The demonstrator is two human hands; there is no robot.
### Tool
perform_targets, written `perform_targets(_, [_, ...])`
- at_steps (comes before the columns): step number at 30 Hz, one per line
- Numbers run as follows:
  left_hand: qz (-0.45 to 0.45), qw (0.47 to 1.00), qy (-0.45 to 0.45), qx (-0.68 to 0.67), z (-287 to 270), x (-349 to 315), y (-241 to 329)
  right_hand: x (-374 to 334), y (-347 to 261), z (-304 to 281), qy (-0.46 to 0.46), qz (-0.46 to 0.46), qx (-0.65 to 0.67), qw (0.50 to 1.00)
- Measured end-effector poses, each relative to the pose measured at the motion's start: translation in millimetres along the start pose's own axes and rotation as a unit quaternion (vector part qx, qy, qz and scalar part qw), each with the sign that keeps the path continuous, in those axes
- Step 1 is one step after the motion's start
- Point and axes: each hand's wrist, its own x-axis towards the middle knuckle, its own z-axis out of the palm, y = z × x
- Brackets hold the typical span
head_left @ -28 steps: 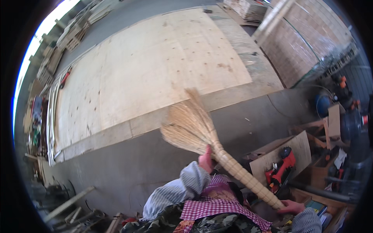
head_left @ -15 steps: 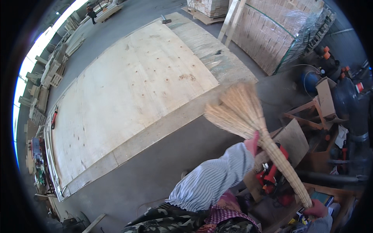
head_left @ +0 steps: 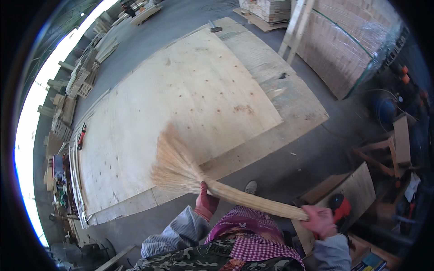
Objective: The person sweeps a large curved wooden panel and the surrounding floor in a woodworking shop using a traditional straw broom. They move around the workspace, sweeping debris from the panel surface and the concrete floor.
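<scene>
A straw broom lies slantwise across the front of me, held in both hands. My left hand, in a pink glove, is closed round its neck, just below where the bristles spread. The pink-gloved right hand grips the end of the handle, at the lower right. The fanned bristles are over the near edge of a large pale plywood sheet; whether they touch it I cannot tell. Beneath that sheet a second, greyer board sticks out at the right and along the near side.
A hammer lies at the boards' far corner, a red-handled tool at their left edge. To the right stand a wrapped wood stack, a cardboard box and a red power tool. Timber piles line the left.
The broom has swung left and lies flatter, its bristles now over the plywood's near edge. Both hands have moved left with it. The view has shifted too.
</scene>
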Motion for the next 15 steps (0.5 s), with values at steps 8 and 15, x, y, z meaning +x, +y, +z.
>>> perform_targets(8, [-0.116,0.983,-0.043,0.133,77,82,-75,5,5,-66,0.070,0.102,-0.039,0.992])
perform_targets(15, [-0.374,0.865,-0.180,0.281,249,82,-269,-166,0,-125,0.171,0.434,-0.147,0.872])
